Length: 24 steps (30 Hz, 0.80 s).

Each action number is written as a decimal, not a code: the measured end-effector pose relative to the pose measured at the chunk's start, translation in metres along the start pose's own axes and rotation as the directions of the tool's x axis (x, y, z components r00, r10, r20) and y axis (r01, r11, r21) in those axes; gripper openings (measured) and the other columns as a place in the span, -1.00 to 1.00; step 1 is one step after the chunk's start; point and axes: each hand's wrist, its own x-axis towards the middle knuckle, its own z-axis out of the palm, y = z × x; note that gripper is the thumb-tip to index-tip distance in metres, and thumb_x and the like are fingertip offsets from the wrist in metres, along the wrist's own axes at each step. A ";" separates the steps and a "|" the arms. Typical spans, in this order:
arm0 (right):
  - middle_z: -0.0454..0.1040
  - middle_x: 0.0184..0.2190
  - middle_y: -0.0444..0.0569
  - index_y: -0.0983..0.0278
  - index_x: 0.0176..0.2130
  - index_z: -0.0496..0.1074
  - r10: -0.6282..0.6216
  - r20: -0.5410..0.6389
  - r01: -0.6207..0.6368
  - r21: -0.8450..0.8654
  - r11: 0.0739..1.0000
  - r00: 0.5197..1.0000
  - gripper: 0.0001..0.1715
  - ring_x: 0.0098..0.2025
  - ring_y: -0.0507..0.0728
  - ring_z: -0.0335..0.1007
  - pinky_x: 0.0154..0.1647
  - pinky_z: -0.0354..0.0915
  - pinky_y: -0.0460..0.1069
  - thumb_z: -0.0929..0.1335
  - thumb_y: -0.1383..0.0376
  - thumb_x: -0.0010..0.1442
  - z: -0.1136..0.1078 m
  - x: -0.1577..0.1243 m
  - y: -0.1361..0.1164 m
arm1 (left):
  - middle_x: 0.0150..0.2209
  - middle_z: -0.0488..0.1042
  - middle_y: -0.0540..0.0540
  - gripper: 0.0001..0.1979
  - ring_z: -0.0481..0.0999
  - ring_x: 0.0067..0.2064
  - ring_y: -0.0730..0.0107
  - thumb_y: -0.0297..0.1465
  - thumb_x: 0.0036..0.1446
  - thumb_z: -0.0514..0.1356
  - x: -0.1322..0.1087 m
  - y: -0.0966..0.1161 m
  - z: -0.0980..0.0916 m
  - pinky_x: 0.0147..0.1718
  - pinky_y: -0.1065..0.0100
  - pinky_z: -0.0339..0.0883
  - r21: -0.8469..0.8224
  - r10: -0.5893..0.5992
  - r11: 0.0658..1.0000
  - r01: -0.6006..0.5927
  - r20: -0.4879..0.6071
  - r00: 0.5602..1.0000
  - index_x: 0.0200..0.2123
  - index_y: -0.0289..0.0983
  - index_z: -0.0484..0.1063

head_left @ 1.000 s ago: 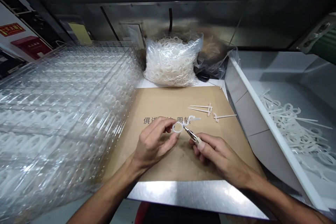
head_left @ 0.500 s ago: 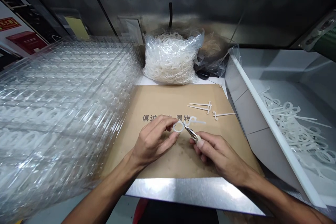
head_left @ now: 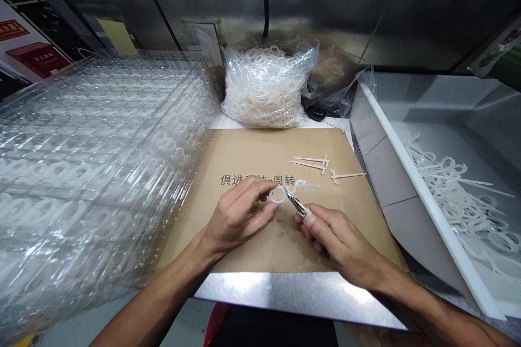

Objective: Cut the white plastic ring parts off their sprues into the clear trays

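My left hand (head_left: 238, 211) pinches a ring (head_left: 278, 202); my right hand (head_left: 331, 227) grips cutters (head_left: 299, 207) beside it. Three sticks (head_left: 309, 164) lie past my fingers; this tail (head_left: 301, 182) seems uncut.

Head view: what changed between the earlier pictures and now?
The thin white stem past the tips of the pliers now reaches farther right, and the scene sits slightly higher in the picture. Nothing was taken up or let go: the left hand keeps holding the ring, the right hand the pliers. The three loose pieces on the cardboard sheet lie as before.
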 end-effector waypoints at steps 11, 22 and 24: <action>0.21 -0.52 -0.18 0.22 -0.44 0.15 0.000 -0.027 -0.001 -0.028 1.000 1.000 -0.46 -0.48 0.02 0.11 -0.44 0.12 -0.05 0.08 -0.01 0.48 0.005 0.001 0.002 | -0.34 0.48 -0.07 -0.81 0.46 -0.35 0.46 -0.53 0.23 0.17 0.001 -0.003 0.001 -0.34 0.42 0.43 -0.065 -0.038 0.997 0.039 0.016 0.999 -0.07 -0.32 0.43; 0.20 -0.53 -0.19 0.23 -0.43 0.20 0.023 0.024 -0.025 0.072 0.997 0.999 -0.45 -0.49 0.01 0.09 -0.48 0.09 -0.06 0.14 -0.06 0.44 0.003 0.004 0.006 | -0.34 0.50 -0.10 -0.85 0.46 -0.35 0.45 -0.48 0.23 0.22 0.004 0.001 -0.005 -0.34 0.38 0.42 -0.059 -0.044 0.997 0.040 -0.061 0.997 -0.12 -0.33 0.44; 0.21 -0.53 -0.18 0.23 -0.43 0.20 0.020 0.027 -0.022 0.078 0.997 0.999 -0.45 -0.49 0.01 0.10 -0.48 0.09 -0.07 0.14 -0.06 0.44 0.002 0.004 0.006 | -0.34 0.50 -0.10 -0.84 0.47 -0.35 0.44 -0.47 0.22 0.23 0.004 0.001 -0.005 -0.34 0.38 0.42 -0.055 -0.039 0.998 0.036 -0.064 0.997 -0.12 -0.34 0.44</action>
